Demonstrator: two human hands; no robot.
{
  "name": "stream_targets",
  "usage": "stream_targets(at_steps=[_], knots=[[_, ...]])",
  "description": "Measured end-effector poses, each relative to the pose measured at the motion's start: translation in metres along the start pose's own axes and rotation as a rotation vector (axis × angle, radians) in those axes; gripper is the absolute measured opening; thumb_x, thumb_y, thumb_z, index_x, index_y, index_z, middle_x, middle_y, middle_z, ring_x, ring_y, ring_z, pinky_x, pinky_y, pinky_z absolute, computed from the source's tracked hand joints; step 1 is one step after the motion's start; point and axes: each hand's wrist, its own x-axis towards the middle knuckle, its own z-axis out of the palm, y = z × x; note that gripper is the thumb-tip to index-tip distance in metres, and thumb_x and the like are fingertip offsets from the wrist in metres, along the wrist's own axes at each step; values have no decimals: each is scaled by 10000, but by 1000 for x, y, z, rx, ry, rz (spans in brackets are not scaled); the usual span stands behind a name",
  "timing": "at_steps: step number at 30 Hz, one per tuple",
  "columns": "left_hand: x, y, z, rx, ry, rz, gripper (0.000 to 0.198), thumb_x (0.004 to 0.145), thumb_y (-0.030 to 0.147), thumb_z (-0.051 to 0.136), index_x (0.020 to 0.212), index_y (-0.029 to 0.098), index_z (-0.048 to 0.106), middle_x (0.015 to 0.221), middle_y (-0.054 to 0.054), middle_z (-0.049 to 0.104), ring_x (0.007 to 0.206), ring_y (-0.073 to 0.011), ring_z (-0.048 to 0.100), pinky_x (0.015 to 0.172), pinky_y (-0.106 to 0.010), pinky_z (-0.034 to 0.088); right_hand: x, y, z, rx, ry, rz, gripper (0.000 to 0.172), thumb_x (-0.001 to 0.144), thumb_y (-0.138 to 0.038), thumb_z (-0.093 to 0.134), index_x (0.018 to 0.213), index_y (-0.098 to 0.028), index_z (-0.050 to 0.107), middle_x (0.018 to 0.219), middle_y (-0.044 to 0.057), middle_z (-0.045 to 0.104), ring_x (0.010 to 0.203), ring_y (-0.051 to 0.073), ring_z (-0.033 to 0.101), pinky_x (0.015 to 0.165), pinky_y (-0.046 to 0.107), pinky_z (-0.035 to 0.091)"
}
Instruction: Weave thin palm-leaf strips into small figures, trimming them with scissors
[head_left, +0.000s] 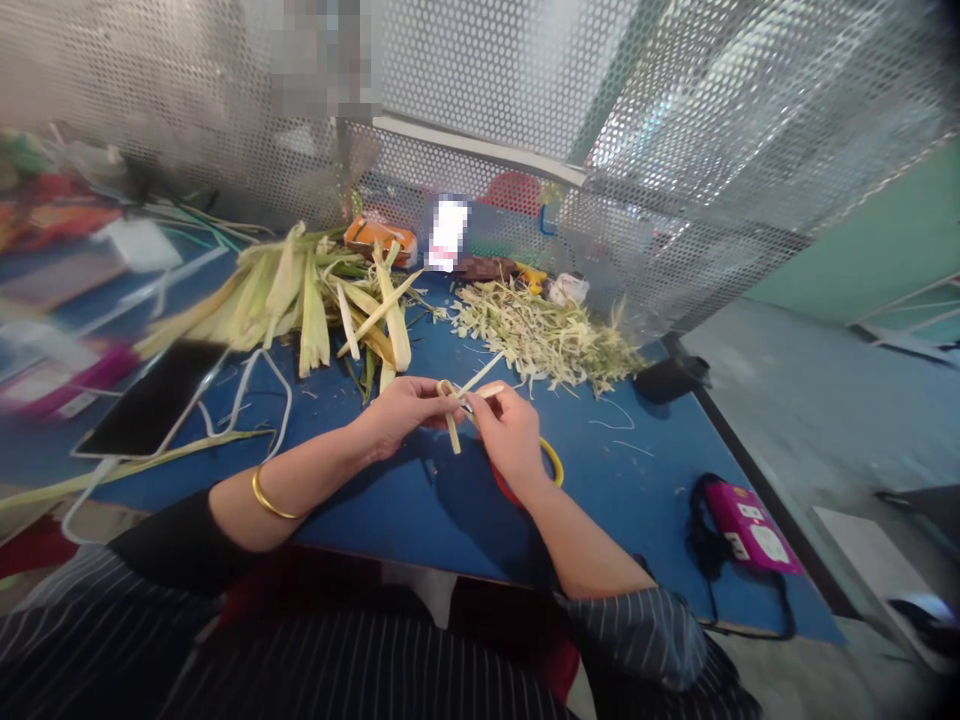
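In front of me, over the table's near half, both hands meet on narrow pale strips of husk [480, 372] that cross and loop between my fingertips. My left hand [405, 412] pinches the looped part, and one strip end hangs below it. My right hand [511, 432] pinches the strips from the other side, fingers bent. Behind the right wrist a yellow and red handle [555, 462] shows, perhaps of scissors; the rest is hidden. A pile of long pale husks [277, 290] lies beyond my left hand. A heap of thin shreds [547, 335] lies beyond the right.
On the blue table [630, 480] a phone [154, 400] with white cables lies left. At the right are a purple power strip [754, 528] with a black cord and a dark roll [671, 380]. An orange packet [381, 242] stands near the perforated metal screen [480, 90] behind.
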Motion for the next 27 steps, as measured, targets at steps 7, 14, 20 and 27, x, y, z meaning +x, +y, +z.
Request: stream_targets(at_steps=[7, 14, 20, 27], knots=[[6, 0, -2, 108, 230, 153, 230, 688, 332, 699, 751, 112, 675, 723, -42, 673, 628, -106, 599, 644, -234, 490, -4, -14, 2, 388, -154, 252, 191, 770, -360, 574, 857, -195, 534, 690, 6, 660, 486, 135, 597, 460, 254, 471], [7, 1, -5, 26, 267, 122, 211, 662, 317, 712, 734, 120, 685, 660, -19, 654, 579, -92, 578, 570, -210, 462, -6, -10, -5, -49, -249, -353, 252, 891, -232, 426, 1055, -242, 617, 1056, 34, 664, 882, 156, 640, 770, 285, 483], [4, -1, -2, 207, 266, 238, 204, 686, 310, 679, 773, 129, 713, 666, -11, 653, 548, -78, 521, 505, -190, 401, -8, -9, -5, -515, -133, -703, 212, 895, -214, 451, 989, -216, 642, 884, 37, 688, 775, 146, 605, 719, 278, 412], [1, -1, -4, 448, 24, 210, 224, 724, 310, 632, 785, 119, 730, 673, -31, 673, 553, -95, 518, 519, -204, 385, 2, -9, -11, -400, 87, -571, 125, 862, -212, 477, 811, -212, 591, 920, 43, 651, 901, 172, 585, 935, 354, 356]])
